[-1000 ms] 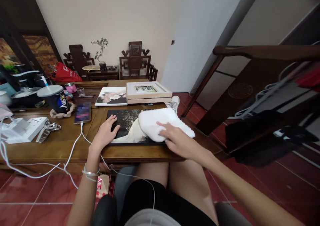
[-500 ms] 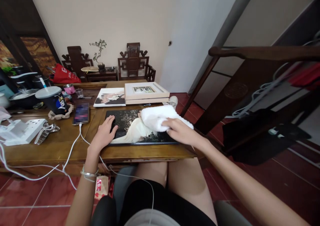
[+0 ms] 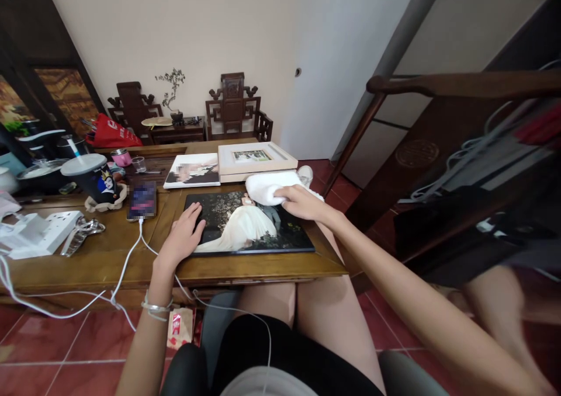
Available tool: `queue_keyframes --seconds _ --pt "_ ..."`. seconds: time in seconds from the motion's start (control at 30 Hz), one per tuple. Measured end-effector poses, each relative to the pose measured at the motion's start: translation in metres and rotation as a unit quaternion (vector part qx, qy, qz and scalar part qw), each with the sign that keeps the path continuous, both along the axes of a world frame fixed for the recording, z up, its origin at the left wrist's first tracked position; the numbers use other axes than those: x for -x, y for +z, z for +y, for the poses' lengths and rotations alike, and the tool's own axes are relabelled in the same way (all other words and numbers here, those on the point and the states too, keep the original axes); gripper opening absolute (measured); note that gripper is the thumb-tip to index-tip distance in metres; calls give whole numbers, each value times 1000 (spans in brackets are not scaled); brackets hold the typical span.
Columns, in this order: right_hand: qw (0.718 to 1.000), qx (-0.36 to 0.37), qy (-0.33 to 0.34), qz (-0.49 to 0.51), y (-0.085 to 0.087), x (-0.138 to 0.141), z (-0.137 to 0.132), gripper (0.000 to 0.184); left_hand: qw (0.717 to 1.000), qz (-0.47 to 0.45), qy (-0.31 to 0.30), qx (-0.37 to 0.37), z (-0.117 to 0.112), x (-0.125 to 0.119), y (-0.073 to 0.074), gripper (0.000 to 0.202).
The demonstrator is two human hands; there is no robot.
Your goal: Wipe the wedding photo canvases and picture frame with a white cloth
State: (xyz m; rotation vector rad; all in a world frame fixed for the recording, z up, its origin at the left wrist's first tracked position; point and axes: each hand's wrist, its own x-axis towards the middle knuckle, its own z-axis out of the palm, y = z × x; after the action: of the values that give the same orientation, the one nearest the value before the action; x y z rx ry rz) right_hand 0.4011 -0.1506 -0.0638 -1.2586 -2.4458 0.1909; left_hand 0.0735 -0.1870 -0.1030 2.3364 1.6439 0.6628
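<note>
A dark photo panel (image 3: pixel 249 229) showing a figure in a white dress lies flat on the wooden table (image 3: pixel 105 259) in front of me. My left hand (image 3: pixel 183 236) rests flat on the panel's left edge, fingers spread. My right hand (image 3: pixel 302 203) presses a white cloth (image 3: pixel 267 187) against the panel's far right corner, fingers curled over the cloth. Most of the picture is uncovered.
Behind the panel lie a white-bordered photo print (image 3: pixel 193 170) and a pale framed picture (image 3: pixel 255 160). To the left are a phone (image 3: pixel 142 200) on a white cable, a dark lidded cup (image 3: pixel 94 177), a power strip (image 3: pixel 44 230) and cookware. A dark wooden chair (image 3: pixel 460 150) stands right.
My right hand slid the white cloth from the panel's middle and near right up to its far right corner, uncovering the picture. My left hand stayed put.
</note>
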Motion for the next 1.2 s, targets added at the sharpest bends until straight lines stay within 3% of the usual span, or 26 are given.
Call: queue_keyframes --seconds 0.3,0.43,0.57,0.83,0.93,1.07,1.2 --pt "999 -20 -6 34 -23 -8 -145 39 1000 -8 3 -9 0 -1 -2 51" --pt "998 -12 32 43 -23 -3 -178 50 1000 -13 -4 -19 1 0 -5 51" --pt "999 -7 29 36 -13 -1 -158 42 1000 -4 -10 -16 1 2 -5 52" --pt "999 10 -2 45 -2 -9 -30 16 1000 6 -12 -7 1 2 -1 52" --pt "998 15 -8 63 -2 -9 4 13 1000 5 -11 -4 0 1 1 51" --pt "999 3 1 44 -3 -4 6 17 1000 6 -4 3 0 0 2 51" --pt "1000 -9 -3 21 -12 -1 -42 30 1000 6 1 2 -1 -2 2 51"
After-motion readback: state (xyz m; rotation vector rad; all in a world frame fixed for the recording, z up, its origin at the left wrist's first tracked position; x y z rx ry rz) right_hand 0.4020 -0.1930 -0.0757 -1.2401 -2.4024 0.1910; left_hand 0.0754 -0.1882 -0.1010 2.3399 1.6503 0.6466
